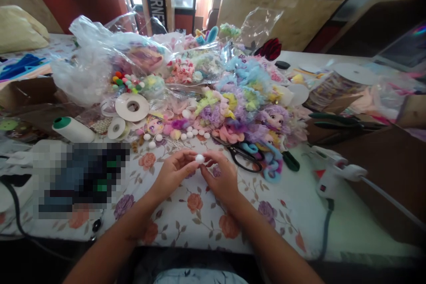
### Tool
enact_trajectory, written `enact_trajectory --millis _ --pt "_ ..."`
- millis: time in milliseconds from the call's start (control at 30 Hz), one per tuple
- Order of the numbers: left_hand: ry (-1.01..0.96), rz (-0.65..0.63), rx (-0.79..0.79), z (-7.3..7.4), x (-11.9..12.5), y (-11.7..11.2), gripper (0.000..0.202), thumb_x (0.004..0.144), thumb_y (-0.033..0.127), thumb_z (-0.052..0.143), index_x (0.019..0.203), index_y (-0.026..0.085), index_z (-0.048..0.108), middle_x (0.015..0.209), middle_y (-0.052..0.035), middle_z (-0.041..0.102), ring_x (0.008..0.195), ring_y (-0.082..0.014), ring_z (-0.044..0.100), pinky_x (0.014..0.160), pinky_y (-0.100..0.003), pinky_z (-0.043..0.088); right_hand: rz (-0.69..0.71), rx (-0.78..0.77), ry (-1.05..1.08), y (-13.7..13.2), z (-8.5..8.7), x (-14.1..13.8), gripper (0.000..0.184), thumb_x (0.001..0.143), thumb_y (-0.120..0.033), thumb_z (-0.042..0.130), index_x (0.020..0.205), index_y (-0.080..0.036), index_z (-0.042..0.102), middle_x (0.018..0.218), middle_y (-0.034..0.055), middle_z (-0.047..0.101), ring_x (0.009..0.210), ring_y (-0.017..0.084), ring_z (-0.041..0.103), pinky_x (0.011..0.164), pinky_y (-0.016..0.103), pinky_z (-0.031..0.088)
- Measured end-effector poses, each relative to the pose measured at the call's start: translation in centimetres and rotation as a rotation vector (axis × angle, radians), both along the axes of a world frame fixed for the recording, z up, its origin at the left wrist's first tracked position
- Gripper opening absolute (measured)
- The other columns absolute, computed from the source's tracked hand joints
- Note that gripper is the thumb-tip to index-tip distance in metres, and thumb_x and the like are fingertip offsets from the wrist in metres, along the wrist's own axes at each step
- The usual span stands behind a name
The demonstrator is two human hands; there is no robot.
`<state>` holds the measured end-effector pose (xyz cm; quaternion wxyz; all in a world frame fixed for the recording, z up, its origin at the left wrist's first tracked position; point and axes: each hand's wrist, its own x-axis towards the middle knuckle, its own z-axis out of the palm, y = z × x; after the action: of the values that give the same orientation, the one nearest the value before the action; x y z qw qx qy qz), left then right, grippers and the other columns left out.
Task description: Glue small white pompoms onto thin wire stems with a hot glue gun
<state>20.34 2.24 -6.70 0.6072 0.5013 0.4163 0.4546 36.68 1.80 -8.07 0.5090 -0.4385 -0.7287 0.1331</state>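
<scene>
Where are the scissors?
In the head view, the scissors lie on the flowered cloth, just right of the right hand, beside the blue curls.

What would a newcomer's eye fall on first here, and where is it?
Probably the pastel heap of frilly trimmings, with doll heads near its front, filling the picture's middle. Next, the small white ball, held between the left hand and right hand, below centre. Black scissors lie to the right.

This looks like a craft workshop, judging by the flower-print counter [186,236] heaped with pom-poms [128,83], doll heads [274,120], a thread cone [73,130], a ribbon spool [336,88], scissors [234,156] and a glue gun [328,182].
</scene>
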Motion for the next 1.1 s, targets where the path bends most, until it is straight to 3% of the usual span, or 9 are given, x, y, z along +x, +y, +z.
enact_trajectory --millis 133,267,500,633,833,1100 --pt "0.014 0.016 0.018 0.0 0.2 -0.3 0.025 0.077 0.032 0.073 0.096 0.018 0.067 0.090 -0.0045 0.068 0.083 -0.0151 0.064 0.073 -0.024 0.052 0.014 0.058 -0.056 0.0 -0.2 0.1 0.030 0.084 -0.013 0.058 0.111 -0.027 0.057 0.098 0.0060 0.068 0.072 0.017 0.065 0.062 0.030 0.055" --pt "0.073 0.051 0.046 -0.1 0.0 -0.3 0.020 0.079 0.031 0.072 0.094 0.019 0.069 0.088 -0.0039 0.067 0.078 -0.0134 0.061 0.068 -0.023 0.051 0.063 0.000 0.014 -0.3 0.1 0.1 0.035 0.083 -0.010 0.058 0.113 -0.027 0.057 0.101 0.0055 0.067 0.073 0.016 0.066 0.066 0.030 0.056" --pt "0.059 0.031 0.080 -0.3 -0.4 0.2 0.019 0.081 0.028 0.068 0.099 0.023 0.073 0.100 -0.0037 0.063 0.089 -0.0148 0.061 0.071 -0.022 0.050 0.200 -0.440 0.386 -0.4 0.9 0.5 0.015 0.086 -0.022 0.060 0.100 -0.022 0.066 0.095 0.0053 0.068 0.083 0.018 0.067 0.074 0.032 0.056" --pt "0.037 0.013 0.042 -0.3 -0.2 0.1 0.024 0.081 0.027 0.069 0.104 0.022 0.070 0.099 -0.0042 0.064 0.090 -0.0156 0.062 0.075 -0.025 0.051 0.261 -0.591 0.500 -0.4 0.8 0.3 0.014 0.083 -0.030 0.068 0.094 -0.021 0.068 0.089 0.0043 0.070 0.081 0.018 0.067 0.074 0.031 0.056" --pt "0.071 0.057 0.027 -0.1 0.1 -0.2 0.019 0.080 0.031 0.070 0.093 0.017 0.068 0.088 -0.0048 0.067 0.080 -0.0148 0.064 0.070 -0.025 0.051 0.184 -0.663 0.527 -0.2 0.9 0.0 0.021 0.077 -0.036 0.073 0.084 -0.019 0.066 0.074 0.0022 0.067 0.068 0.015 0.065 0.066 0.028 0.055" --pt "0.120 0.088 0.062 -0.4 0.1 -0.2 0.021 0.077 0.032 0.072 0.091 0.017 0.069 0.084 -0.0046 0.068 0.074 -0.0153 0.064 0.065 -0.025 0.053 0.184 -0.684 0.503 -0.5 1.3 -0.1 0.023 0.077 -0.039 0.073 0.084 -0.018 0.065 0.070 0.0029 0.068 0.064 0.016 0.065 0.062 0.030 0.056"
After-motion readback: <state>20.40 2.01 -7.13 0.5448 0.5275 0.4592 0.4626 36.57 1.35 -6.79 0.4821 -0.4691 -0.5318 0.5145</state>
